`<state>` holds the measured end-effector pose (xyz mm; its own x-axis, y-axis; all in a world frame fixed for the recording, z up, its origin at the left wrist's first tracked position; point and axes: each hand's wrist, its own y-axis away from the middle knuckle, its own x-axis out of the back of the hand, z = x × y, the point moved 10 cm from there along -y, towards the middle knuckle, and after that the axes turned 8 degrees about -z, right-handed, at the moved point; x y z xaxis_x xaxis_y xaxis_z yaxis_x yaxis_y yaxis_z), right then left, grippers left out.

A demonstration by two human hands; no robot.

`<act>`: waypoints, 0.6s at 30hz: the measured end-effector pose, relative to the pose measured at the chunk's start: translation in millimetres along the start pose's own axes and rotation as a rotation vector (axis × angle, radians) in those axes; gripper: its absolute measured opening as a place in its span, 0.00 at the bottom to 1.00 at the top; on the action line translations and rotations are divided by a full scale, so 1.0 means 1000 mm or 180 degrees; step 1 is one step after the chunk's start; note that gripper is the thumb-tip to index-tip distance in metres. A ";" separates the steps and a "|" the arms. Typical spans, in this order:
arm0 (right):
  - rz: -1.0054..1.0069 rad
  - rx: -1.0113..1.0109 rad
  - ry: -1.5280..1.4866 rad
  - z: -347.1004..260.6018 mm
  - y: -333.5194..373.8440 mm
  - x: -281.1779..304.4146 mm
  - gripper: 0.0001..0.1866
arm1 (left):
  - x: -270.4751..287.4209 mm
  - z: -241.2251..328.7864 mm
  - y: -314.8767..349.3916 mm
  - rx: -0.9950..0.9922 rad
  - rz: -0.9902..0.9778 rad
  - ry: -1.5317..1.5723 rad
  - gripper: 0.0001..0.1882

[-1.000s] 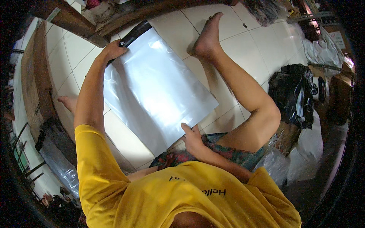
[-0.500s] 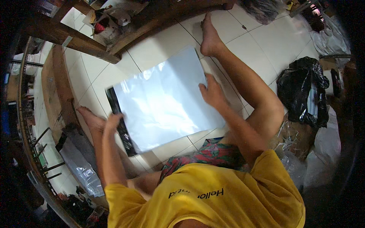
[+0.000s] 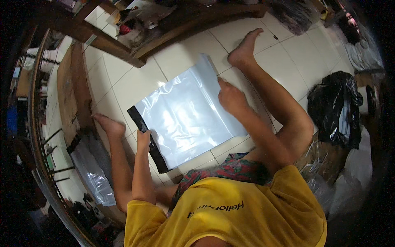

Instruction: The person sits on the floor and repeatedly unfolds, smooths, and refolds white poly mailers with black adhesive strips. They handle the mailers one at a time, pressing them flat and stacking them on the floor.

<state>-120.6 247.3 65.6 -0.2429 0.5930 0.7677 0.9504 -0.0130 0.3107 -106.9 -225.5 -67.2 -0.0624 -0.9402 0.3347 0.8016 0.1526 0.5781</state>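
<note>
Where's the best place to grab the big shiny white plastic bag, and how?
Probably its black strip, pinched from the left, where the left hand is. It's a straight outer edge; the white plastic bag is thin and broad, so its middle offers little to pinch.

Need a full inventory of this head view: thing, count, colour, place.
Flat plastic bag or sheet: 1, silvery white with black band, between the hands
Tiled floor: 1, off-white, centre
Wooden frame: 1, brown, top left
Wooden board: 1, brown, left
Grey plastic: count unclear, lower left
Rack: 1, dark, far left; contents too dim to count
Black plastic bag: 1, black, right
Dark plastic bundle: 1, top right
Shirt: 1, yellow, bottom
Shorts: 1, patterned red and green, above shirt
Left hand: 1, at the black band
Right hand: 1, at the right edge
Feet: 2, bare, left and upper centre-right
</note>
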 end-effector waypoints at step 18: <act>-0.0695 -0.0321 -0.0606 0.041 -0.014 -0.114 0.43 | -0.011 0.003 0.033 0.0381 -0.0695 0.1194 0.14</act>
<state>-97.8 212.8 -49.3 -0.3894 0.7306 0.5609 0.8534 0.0570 0.5182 -81.8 -209.0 -50.1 0.0151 -0.9963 -0.0849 0.7178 -0.0483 0.6945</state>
